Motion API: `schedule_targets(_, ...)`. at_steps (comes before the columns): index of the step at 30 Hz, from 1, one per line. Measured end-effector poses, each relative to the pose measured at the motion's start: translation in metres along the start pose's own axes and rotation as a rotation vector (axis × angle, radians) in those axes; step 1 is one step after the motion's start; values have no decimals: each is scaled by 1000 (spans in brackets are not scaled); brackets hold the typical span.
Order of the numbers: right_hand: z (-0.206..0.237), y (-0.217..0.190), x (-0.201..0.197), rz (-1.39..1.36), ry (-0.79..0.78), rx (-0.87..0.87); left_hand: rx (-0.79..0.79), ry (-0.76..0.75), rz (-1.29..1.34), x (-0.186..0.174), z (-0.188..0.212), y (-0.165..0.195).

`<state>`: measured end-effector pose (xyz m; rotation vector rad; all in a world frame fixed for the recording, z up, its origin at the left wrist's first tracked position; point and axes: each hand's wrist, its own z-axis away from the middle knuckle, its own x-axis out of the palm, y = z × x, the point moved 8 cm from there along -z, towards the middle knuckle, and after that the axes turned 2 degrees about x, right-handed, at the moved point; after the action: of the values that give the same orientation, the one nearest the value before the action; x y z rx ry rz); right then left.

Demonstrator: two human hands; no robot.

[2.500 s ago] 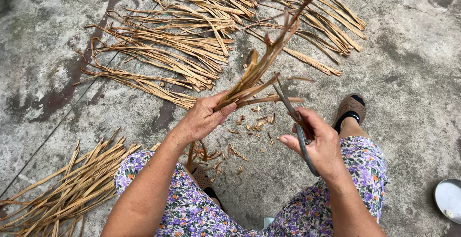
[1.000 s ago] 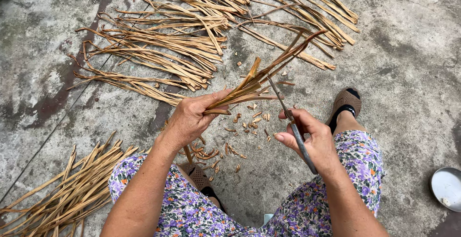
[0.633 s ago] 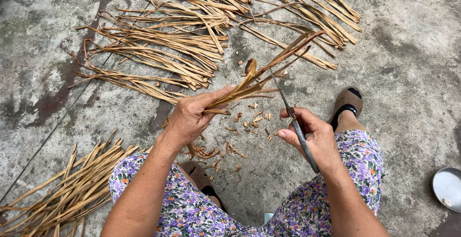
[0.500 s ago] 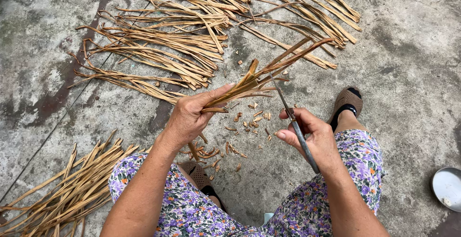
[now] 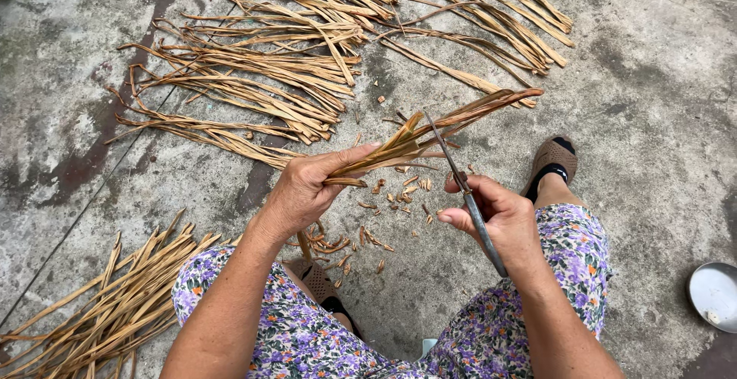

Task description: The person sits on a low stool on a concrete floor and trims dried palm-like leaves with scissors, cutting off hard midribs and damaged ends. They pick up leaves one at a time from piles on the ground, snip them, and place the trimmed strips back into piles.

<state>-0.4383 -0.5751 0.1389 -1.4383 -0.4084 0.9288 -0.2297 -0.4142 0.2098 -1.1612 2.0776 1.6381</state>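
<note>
My left hand [image 5: 303, 191] grips a bundle of dried brown leaf strips [image 5: 453, 118] that slants up to the right. My right hand [image 5: 499, 218] holds a pair of metal scissors [image 5: 461, 183], and the blade tips reach up to the bundle near its middle. Small cut leaf scraps [image 5: 384, 210] lie scattered on the concrete floor [image 5: 660, 95] below both hands. My legs in purple flowered trousers [image 5: 568, 260] frame the bottom of the view.
A large spread of dried leaf strips [image 5: 322, 49] covers the floor ahead. Another stack of strips [image 5: 107, 310] lies at the lower left. A brown sandal [image 5: 553, 164] is on my right foot. A round metal dish [image 5: 715, 296] sits at the right edge.
The bundle has tipped from steeply upright to a flatter slant to the right. The scissors stay in my right hand beside it.
</note>
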Motion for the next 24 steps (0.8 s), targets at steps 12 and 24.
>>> schedule_targets(12, 5, 0, -7, -44, 97, -62, -163, -35, 126, 7, 6, -33)
schedule_targets(24, -11, -9, -5, -131, -14, -122, -407, -83, 564, 14, 20, -67)
